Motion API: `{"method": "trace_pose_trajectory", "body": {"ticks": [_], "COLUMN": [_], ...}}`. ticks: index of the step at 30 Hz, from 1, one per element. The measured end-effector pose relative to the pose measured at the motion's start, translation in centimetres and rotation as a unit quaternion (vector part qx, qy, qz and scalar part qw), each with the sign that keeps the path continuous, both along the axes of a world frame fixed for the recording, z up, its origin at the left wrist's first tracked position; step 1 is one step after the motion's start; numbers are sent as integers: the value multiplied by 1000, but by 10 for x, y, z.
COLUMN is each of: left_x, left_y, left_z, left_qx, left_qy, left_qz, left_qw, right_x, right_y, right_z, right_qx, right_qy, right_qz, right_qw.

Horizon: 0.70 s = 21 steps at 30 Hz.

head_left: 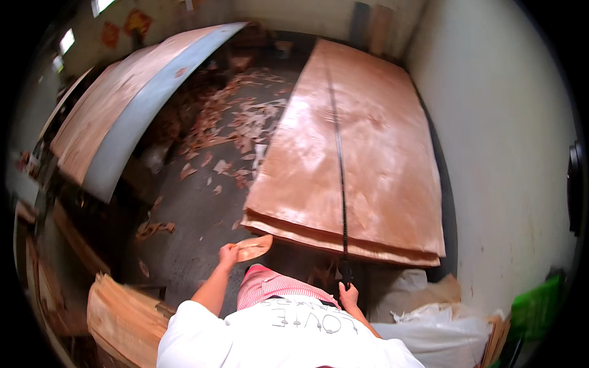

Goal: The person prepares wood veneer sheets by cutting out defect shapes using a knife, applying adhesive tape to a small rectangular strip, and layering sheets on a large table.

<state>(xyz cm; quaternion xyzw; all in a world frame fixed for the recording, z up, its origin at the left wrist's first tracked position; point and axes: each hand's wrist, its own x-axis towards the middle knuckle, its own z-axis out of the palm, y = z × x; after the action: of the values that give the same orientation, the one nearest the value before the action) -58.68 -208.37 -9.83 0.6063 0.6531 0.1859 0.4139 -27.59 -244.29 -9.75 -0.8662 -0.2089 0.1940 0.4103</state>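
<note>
My left hand point(229, 254) is closed on one end of a small oval scrap of wood veneer point(255, 247), just off the near left corner of a large veneer stack point(380, 153). In my right hand point(348, 295), near the stack's front edge, is the dark handle of a long thin black rod point(341, 165). The rod reaches away from me over the stack's top sheet, almost to its far end. Whether it rests on the sheet along its whole length, I cannot tell. The top sheets are reddish-brown, with slightly wavy front edges.
Veneer scraps point(245, 119) litter the dark floor left of the stack. A table point(132, 138) carrying wide sheets stands far left. More veneer point(123, 319) is piled at my near left. White plastic sheeting point(442, 334) lies near right, and a pale wall point(509, 153) runs along the right.
</note>
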Motion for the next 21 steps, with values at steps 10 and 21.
{"method": "trace_pose_trajectory", "body": {"ticks": [10,21], "left_x": [-101,-259], "left_y": [86,265], "left_z": [-8,52], "left_qx": [-50,-3], "left_qy": [-230,-298], "left_qz": [150,297], "left_qw": [960,907], "right_x": [-48,-169], "right_y": [201,527], "right_z": [37,115], "right_qx": [55,96], "right_qy": [54,244], "right_qz": [37,115], "right_qw": [996,958]}}
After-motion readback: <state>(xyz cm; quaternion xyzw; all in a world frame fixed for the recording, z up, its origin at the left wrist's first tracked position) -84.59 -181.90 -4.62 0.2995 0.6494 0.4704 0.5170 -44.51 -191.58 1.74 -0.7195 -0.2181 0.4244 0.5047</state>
